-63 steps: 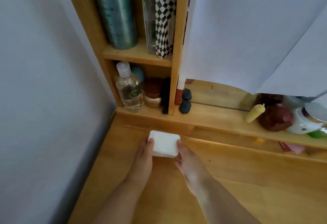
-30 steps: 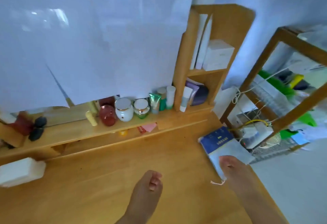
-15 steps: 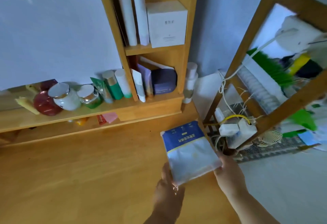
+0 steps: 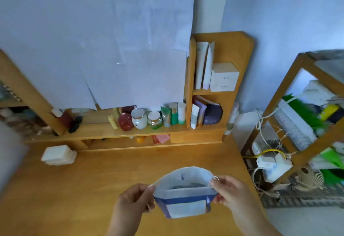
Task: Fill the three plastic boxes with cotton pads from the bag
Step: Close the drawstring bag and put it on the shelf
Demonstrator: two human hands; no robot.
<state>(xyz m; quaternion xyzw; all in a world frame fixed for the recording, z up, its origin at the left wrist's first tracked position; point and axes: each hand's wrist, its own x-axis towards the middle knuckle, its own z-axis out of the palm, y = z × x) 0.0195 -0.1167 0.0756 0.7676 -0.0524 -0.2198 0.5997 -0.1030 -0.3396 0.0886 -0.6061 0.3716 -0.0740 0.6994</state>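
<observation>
Blue-and-white bag held up over the front of the wooden desk, mouth pulled open toward the camera, white stack of pads visible inside. Left hand pinches the bag's left rim, fingers curled on the edge; right hand pinches the right rim the same way, near a thin string loop. Both hands closed on the bag, nothing else held. White plastic boxes sit as a blurred block at the desk's back left, well apart from the bag; cannot tell how many or whether filled. Behind, a low shelf carries a red jar, white jar, green jar, tubes and bottles. White paper sheets hang over it. Cubby at right has a white carton and a dark pouch. Wooden rack right of the desk holds cables, a power strip, a small fan.
</observation>
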